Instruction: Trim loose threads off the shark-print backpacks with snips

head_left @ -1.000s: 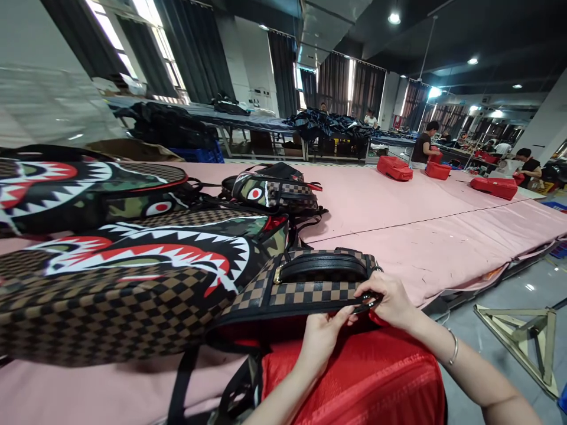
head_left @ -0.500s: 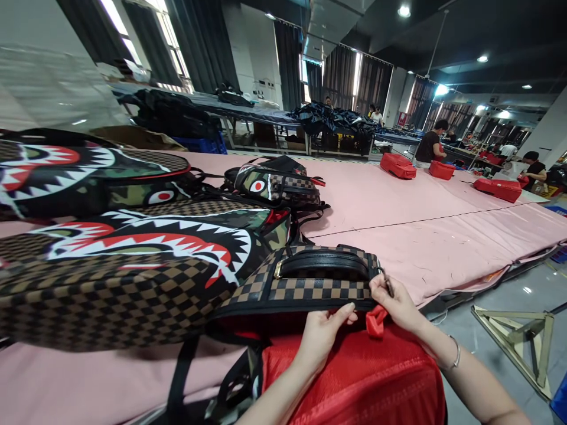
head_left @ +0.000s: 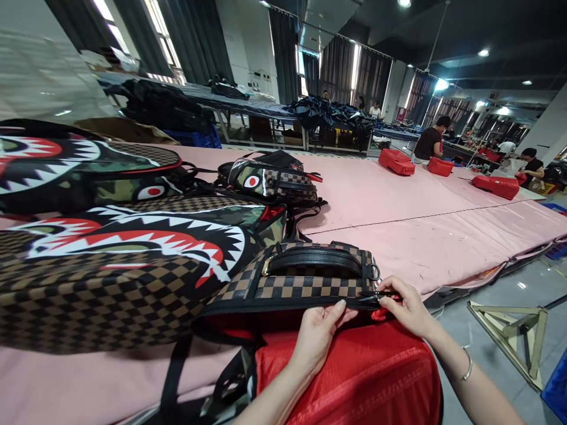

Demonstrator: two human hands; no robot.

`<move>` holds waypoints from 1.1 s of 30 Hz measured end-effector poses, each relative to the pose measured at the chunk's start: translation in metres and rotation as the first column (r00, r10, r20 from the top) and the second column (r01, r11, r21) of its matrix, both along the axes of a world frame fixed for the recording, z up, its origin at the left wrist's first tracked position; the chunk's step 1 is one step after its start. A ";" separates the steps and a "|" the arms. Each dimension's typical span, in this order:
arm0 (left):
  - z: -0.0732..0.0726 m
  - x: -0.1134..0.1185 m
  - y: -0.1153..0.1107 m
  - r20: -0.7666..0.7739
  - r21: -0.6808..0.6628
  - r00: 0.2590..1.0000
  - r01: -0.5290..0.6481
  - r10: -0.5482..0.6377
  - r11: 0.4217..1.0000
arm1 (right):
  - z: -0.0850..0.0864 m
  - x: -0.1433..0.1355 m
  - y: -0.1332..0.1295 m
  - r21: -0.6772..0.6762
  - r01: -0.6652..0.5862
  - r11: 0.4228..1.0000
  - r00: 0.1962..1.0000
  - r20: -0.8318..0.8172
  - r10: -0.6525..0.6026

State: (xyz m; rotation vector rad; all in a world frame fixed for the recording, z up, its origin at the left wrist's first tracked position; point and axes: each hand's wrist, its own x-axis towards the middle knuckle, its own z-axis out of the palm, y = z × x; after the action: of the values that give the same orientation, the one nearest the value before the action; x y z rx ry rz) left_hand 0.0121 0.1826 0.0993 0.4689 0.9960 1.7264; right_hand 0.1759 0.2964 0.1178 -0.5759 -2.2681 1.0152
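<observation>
Before me lies a checkered backpack (head_left: 305,292) in brown and black, opened so its red lining (head_left: 354,372) shows. A black carry handle (head_left: 316,260) runs along its top. My left hand (head_left: 316,333) pinches the black-bound edge of the opening between thumb and fingers. Just to the right, my right hand (head_left: 407,310) is closed around small dark thread snips (head_left: 370,297), whose pointed tip lies against the same edge. Under those fingers a red ribbon-like piece (head_left: 379,314) is partly covered. Most of the snips is hidden in the hand.
Shark-mouth backpacks (head_left: 133,254) crowd the left side, and a smaller one (head_left: 270,180) lies beyond. Pink cloth (head_left: 443,236) covers the table. Red bags (head_left: 396,162) rest at its far end, near people working. A metal stand (head_left: 509,336) is on the floor at right.
My right hand has come down from the bag's corner ring to the edge of the opening, and the snips' tip now shows pointing left. The left hand keeps its pinch.
</observation>
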 end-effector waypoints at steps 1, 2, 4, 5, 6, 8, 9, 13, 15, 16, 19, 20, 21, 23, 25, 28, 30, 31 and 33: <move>0.001 0.000 0.000 0.001 -0.004 1.000 0.004 -0.004 1.000 | -0.003 0.001 0.000 0.075 0.017 0.997 1.000 -0.014 -0.016; 0.002 0.000 -0.001 0.003 -0.007 1.000 0.008 -0.008 1.000 | -0.006 0.002 0.001 0.142 0.024 0.990 0.999 -0.036 -0.019; 0.003 0.000 -0.001 0.008 -0.013 1.000 0.008 -0.008 1.000 | -0.009 0.001 0.002 0.247 0.012 0.969 0.996 -0.087 0.010; 0.004 0.000 -0.001 0.010 -0.014 1.000 0.006 -0.006 1.000 | -0.010 0.001 0.002 0.287 -0.002 0.958 0.994 -0.104 0.033; 0.004 0.000 0.000 0.014 -0.013 1.000 0.003 -0.003 1.000 | -0.010 0.000 0.003 0.322 -0.014 0.947 0.992 -0.116 0.054; 0.002 0.000 0.000 0.026 -0.005 1.000 0.006 -0.006 1.000 | -0.009 -0.003 0.004 0.381 -0.027 0.924 0.989 -0.125 0.080; 0.001 0.000 0.000 0.032 -0.001 0.999 0.009 -0.009 1.000 | -0.007 -0.004 0.005 0.406 -0.033 0.913 0.988 -0.124 0.090; 0.000 0.000 0.000 0.051 -0.004 0.999 0.002 -0.001 1.000 | -0.004 -0.007 0.009 0.507 -0.057 0.860 0.988 -0.098 0.123; 0.002 0.000 -0.001 0.066 -0.011 0.998 -0.004 0.005 1.000 | -0.003 -0.007 0.011 0.541 -0.068 0.838 0.986 -0.090 0.138; 0.002 0.001 -0.001 0.077 -0.014 0.997 -0.006 0.007 1.000 | -0.002 -0.007 0.012 0.549 -0.072 0.833 0.985 -0.091 0.145; 0.005 0.002 -0.002 0.096 -0.020 0.995 -0.015 0.017 1.000 | 0.001 -0.007 0.014 0.543 -0.092 0.835 0.984 -0.081 0.161; 0.005 0.002 -0.002 0.095 -0.021 0.995 -0.018 0.020 1.000 | 0.001 -0.007 0.014 0.537 -0.100 0.838 0.983 -0.076 0.166; 0.005 0.002 -0.002 0.089 -0.020 0.996 -0.023 0.024 1.000 | 0.002 -0.007 0.014 0.531 -0.107 0.841 0.983 -0.072 0.170; 0.005 0.003 -0.002 0.068 -0.021 0.997 -0.021 0.023 1.000 | 0.003 -0.008 0.013 0.517 -0.107 0.849 0.983 -0.076 0.170; 0.005 0.002 -0.003 0.054 -0.023 0.998 -0.012 0.014 1.000 | 0.003 -0.009 0.013 0.503 -0.099 0.859 0.981 -0.094 0.168; 0.005 0.002 -0.003 0.042 -0.028 0.999 -0.007 0.008 1.000 | 0.002 -0.010 0.012 0.476 -0.088 0.875 0.980 -0.115 0.161; 0.006 0.003 -0.003 0.030 -0.027 0.999 -0.015 0.016 1.000 | 0.000 -0.010 0.011 0.423 -0.087 0.902 0.981 -0.120 0.151; 0.007 0.003 -0.003 0.028 -0.026 0.999 -0.017 0.018 1.000 | -0.001 -0.011 0.011 0.369 -0.094 0.925 0.981 -0.127 0.150; 0.007 0.003 -0.003 0.036 -0.026 0.999 -0.019 0.020 0.999 | -0.004 -0.011 0.009 0.205 -0.132 0.970 0.972 -0.164 0.167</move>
State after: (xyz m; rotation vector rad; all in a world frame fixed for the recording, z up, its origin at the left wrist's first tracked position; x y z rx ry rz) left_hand 0.0149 0.1795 0.1063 0.4118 0.9987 1.7314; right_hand 0.1651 0.3055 0.1142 -0.2231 -2.2404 0.8666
